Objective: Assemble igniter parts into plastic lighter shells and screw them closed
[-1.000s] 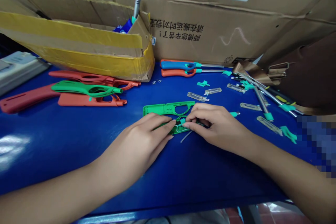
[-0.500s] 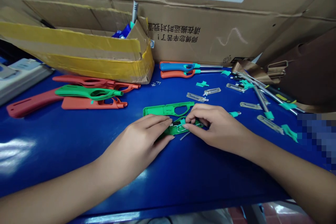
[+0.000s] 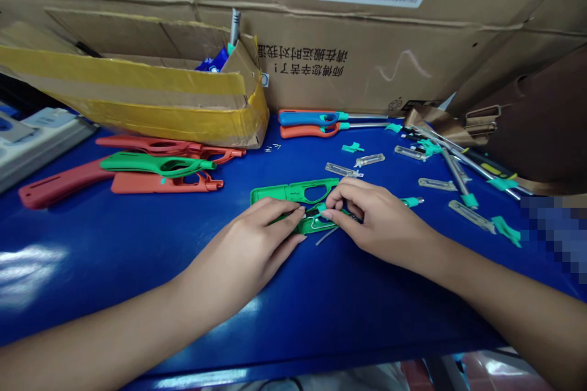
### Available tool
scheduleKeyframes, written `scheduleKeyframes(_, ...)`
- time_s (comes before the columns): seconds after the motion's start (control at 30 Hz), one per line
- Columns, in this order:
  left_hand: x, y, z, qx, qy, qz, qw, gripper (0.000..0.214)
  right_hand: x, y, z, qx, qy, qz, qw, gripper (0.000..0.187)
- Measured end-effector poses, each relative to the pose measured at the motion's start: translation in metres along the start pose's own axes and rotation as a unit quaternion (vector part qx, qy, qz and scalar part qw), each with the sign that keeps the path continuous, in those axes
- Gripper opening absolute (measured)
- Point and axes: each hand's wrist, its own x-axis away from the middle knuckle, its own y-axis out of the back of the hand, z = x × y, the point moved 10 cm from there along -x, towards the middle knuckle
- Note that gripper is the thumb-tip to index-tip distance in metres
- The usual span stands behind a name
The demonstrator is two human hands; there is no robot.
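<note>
Two green lighter-shell halves lie at the middle of the blue table point(image 3: 137, 269). The far green shell half point(image 3: 288, 191) lies bare. On the near green shell half point(image 3: 308, 225) rests my left hand point(image 3: 250, 241), fingers pressed down over its left part. My right hand point(image 3: 378, 220) pinches a small teal trigger part point(image 3: 320, 209) seated in that near half. A thin grey wire point(image 3: 326, 236) sticks out below it, and a teal-tipped nozzle point(image 3: 411, 201) pokes out past my right hand.
Orange and green shell halves point(image 3: 156, 165) lie at the left, in front of a yellow-taped carton point(image 3: 137, 88). Two finished lighters point(image 3: 316, 123) lie by the large cardboard box point(image 3: 367, 30). Clear inserts, teal parts and metal tubes point(image 3: 458, 177) scatter at the right.
My hands have stayed on the near green shell half, the right fingertips shifting slightly over the teal part. The view has drifted a little.
</note>
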Motion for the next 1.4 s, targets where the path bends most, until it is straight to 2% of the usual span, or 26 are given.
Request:
scheduleKeyframes(0.3, 0.003, -0.005, 0.0, -0.021, 0.0, 0.019, 1.0, 0.033, 0.003, 0.0, 0.0, 0.001, -0.018, -0.007, 1.0, 0.009)
scheduleKeyframes(0.47, 0.003, -0.004, 0.0, -0.017, -0.002, 0.017, 1.0, 0.031, 0.003, -0.002, 0.002, 0.01, -0.003, -0.001, 1.0, 0.015)
scheduleKeyframes(0.7, 0.002, -0.004, 0.0, -0.029, -0.002, 0.012, 1.0, 0.031, 0.003, 0.003, 0.002, -0.005, 0.011, -0.04, 0.999, 0.01)
scheduleKeyframes(0.97, 0.002, -0.003, 0.0, -0.04, -0.008, 0.01, 0.999, 0.03, -0.001, 0.012, -0.004, -0.113, -0.002, -0.055, 0.992, 0.012)
scheduleKeyframes(1.1, 0.002, -0.002, -0.001, -0.038, -0.011, 0.008, 0.999, 0.029, -0.002, 0.009, -0.004, -0.08, 0.011, -0.019, 0.997, 0.009)
scheduleKeyframes(1.4, 0.003, -0.003, 0.0, -0.03, -0.005, 0.016, 0.999, 0.029, 0.004, 0.004, 0.014, 0.013, 0.107, 0.007, 0.994, 0.007)
